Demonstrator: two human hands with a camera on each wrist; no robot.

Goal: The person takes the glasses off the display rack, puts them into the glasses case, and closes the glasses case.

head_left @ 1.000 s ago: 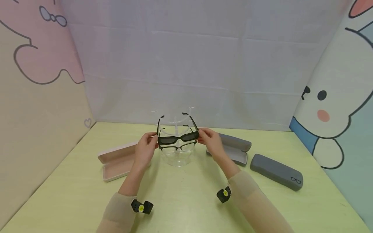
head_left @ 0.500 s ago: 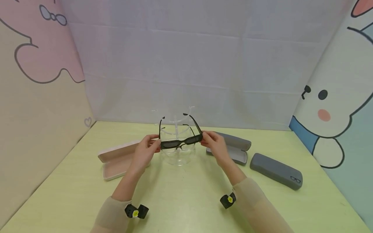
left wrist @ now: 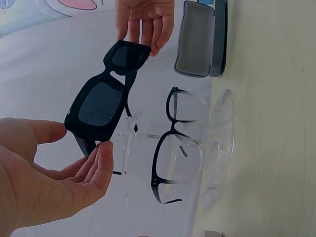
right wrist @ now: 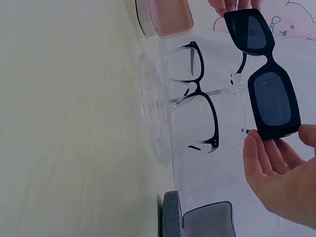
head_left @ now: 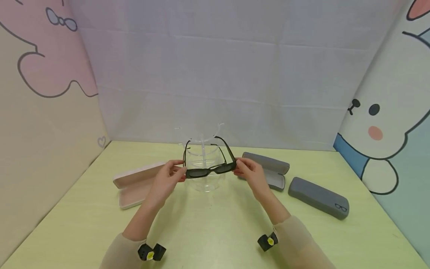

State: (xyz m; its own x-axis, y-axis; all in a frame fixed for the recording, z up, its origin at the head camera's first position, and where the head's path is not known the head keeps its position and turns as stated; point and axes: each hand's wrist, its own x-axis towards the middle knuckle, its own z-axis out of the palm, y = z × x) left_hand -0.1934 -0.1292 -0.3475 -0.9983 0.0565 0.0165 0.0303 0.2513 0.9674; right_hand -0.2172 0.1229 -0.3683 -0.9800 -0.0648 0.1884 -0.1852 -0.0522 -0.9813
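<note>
Black sunglasses (head_left: 198,173) with dark lenses are held level, temples spread and pointing away. My left hand (head_left: 169,177) pinches their left end between thumb and fingers, and my right hand (head_left: 251,172) pinches the right end. Behind them stands a clear display stand (head_left: 205,185) with tiered arms. Half-rim eyeglasses (left wrist: 174,129) with black upper frames rest on a lower tier of it. In the right wrist view, the sunglasses (right wrist: 272,98) appear higher than the eyeglasses (right wrist: 200,89) and in front of the stand. From the head view they cover most of the eyeglasses.
An open pink-lined glasses case (head_left: 134,192) lies left of the stand. To the right sits an open grey case (head_left: 273,177), partly behind my right hand. A closed grey case (head_left: 319,198) with a glasses print is farther right on the table (head_left: 208,239).
Both hands have drawn the sunglasses toward me and slightly right, away from the stand's upper arms. The stand, the eyeglasses and the cases have stayed in place.
</note>
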